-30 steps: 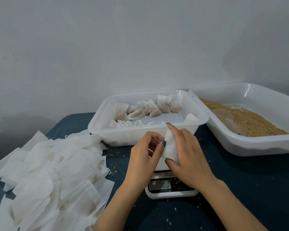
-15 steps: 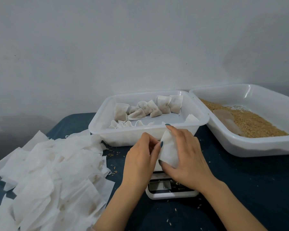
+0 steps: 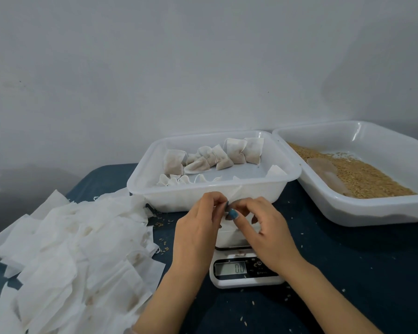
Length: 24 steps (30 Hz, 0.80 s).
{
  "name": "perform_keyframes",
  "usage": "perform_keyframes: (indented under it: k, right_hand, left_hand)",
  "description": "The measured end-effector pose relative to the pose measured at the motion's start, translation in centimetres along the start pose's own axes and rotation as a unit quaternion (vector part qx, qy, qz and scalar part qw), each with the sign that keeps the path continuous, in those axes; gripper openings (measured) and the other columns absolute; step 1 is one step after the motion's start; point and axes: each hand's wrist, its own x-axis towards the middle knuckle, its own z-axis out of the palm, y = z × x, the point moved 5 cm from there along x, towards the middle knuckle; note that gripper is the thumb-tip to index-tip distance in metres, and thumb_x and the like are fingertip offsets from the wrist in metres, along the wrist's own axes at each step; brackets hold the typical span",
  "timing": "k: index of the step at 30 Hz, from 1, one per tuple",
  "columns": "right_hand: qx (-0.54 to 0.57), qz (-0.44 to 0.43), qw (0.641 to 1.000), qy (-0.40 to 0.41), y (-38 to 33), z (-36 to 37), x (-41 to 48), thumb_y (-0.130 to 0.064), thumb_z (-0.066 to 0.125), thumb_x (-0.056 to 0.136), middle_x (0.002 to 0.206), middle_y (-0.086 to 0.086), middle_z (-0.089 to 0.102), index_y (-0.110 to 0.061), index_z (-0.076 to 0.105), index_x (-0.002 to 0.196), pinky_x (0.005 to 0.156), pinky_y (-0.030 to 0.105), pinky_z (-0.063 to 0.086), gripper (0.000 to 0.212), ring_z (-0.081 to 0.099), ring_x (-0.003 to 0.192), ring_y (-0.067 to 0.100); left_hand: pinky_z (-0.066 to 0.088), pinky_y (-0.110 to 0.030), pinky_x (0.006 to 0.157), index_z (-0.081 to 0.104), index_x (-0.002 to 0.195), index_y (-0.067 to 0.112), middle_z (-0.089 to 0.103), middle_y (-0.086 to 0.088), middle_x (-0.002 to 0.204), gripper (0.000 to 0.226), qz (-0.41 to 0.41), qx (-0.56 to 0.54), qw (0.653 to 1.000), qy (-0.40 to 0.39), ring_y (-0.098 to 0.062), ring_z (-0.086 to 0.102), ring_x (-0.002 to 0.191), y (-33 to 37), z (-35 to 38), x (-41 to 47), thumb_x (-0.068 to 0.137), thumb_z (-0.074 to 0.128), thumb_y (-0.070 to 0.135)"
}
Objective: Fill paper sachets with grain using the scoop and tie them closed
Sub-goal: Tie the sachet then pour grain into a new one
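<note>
- Centre frame: a person's left hand [image 3: 198,227] and right hand [image 3: 263,232] meet above a kitchen scale [image 3: 244,268]. The fingers of both are curled and pinched on the top of a paper sachet [image 3: 235,194], which is mostly hidden between them.
- The display shows zero and the scoop [image 3: 328,174] lies in the grain [image 3: 362,179] at right, so the sachet looks unfilled and its mouth is probably being opened.
- The thin paper calls for a gentle pull, layers parted evenly, mouth kept upright over the scale.
- Just behind the hands, the near wall of a white tray [image 3: 140,186] holding tied sachets [image 3: 212,157] limits forward room.
- Empty sachets [image 3: 70,249] are heaped at lower left, and loose grains [image 3: 164,222] dot the dark counter [image 3: 348,273].
- The grain tray [image 3: 348,208] sits to the right, so one hand must let go to reach it.
</note>
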Motion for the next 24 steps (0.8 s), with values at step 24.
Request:
perform_keyframes:
  k: [24]
  right_hand:
    - [-0.025, -0.014, 0.999, 0.032, 0.2, -1.5, 0.3, -0.042, 0.042, 0.084, 0.079, -0.022, 0.051, -0.037, 0.049, 0.076, 0.065, 0.022, 0.040, 0.011, 0.050, 0.085, 0.004]
  left_hand:
    - [0.041, -0.019, 0.058, 0.059, 0.119, 0.024, 0.047, 0.001, 0.146, 0.045, 0.152, 0.164, 0.957, -0.187, -0.010, 0.064, 0.104, 0.2, 1.6, -0.3, 0.081, 0.072, 0.044]
